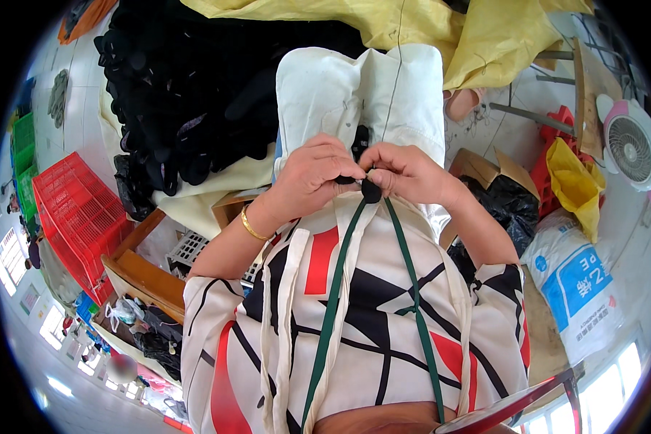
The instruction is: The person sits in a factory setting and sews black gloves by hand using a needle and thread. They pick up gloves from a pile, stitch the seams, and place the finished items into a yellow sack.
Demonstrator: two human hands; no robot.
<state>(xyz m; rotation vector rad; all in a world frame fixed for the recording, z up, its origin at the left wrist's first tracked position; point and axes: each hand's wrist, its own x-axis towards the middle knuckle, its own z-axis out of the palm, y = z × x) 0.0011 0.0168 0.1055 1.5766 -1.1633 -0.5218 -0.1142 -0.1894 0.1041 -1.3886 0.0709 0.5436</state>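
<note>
At centre, left hand [312, 173] and right hand [405, 172] pinch a small black piece [369, 189]; black pile [188, 94] at ten o'clock remains large.

The cream garment [362, 94] looks like matt, smooth woven cloth, and the black pile [188, 87] beside it seems soft and dull. The red crate [79, 210] is glossy moulded plastic; the yellow sheet [412, 29] looks like thin, slightly shiny fabric.

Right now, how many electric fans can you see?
1: a round white electric fan with pink trim stands at the far right, beyond the yellow plastic bag. Others may be hidden behind the piles.
</note>
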